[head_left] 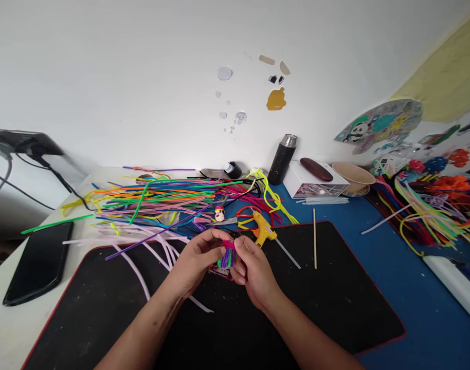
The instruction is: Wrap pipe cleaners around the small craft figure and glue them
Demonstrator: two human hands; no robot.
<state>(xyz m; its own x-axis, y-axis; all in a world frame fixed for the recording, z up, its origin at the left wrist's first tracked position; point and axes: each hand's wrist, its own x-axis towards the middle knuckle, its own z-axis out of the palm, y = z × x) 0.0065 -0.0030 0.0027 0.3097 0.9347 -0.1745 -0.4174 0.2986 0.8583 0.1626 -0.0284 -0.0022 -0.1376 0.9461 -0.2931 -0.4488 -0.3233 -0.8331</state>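
Two bare hands meet low over the middle of a black mat [335, 288], holding up a small fuzzy piece [227, 258] with a magenta band on top and green and purple strips hanging below. The left hand [202, 257] has thumb and fingers closed on its left side; the right hand [255, 263] pinches the right end of the band, its other fingers curled beneath. The piece looks very light, soft and bendable, with little slip to it, and probably easy to crush or pull out of shape; the band seems the surest place to hold, with a gentle pinch that spares the strips. The mat, red-edged and flecked with lint, lies on a table [416, 293] that is blue to the right and white to the left. Just beyond the hands are a yellow glue gun [263, 229], scissors [228, 221] and a little doll [219, 213]. Bright pipe cleaners [173, 194] sprawl behind, some reaching onto the mat. A thin stick [314, 239] lies at the right, a black phone [38, 270] at the far left. A dark flask [282, 162] and a white box [296, 177] stand near a pale wall [142, 77] dotted with stickers.
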